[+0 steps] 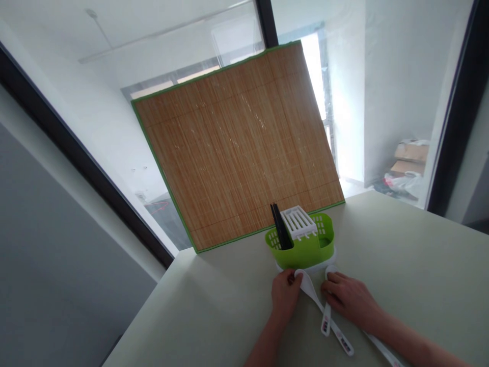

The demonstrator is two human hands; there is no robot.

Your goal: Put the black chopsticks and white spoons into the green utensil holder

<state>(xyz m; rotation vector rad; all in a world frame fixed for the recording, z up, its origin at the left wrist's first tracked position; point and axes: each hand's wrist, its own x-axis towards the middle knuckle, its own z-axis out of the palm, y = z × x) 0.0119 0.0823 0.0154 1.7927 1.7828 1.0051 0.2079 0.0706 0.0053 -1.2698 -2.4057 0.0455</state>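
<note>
My left hand [284, 295] is closed at the bowl end of a long white spoon [312, 293], pinching its rim. That spoon lies slanted on the table, its printed handle pointing toward me. My right hand [349, 298] has its fingers curled over a second white spoon [326, 321], whose bowl shows just above the fingers. The two handles cross. Just beyond both hands stands a green cutlery holder [301, 256] on a white base, with black chopsticks [281, 229] in its left compartment and a white slatted rack [298, 222] in the middle.
Under my right forearm, another white handle [384, 351] lies partly hidden on the pale table [229, 306]. A bamboo mat [237, 148] with green edging leans on the glass behind the holder. Cardboard boxes [411, 155] stand beyond the glass.
</note>
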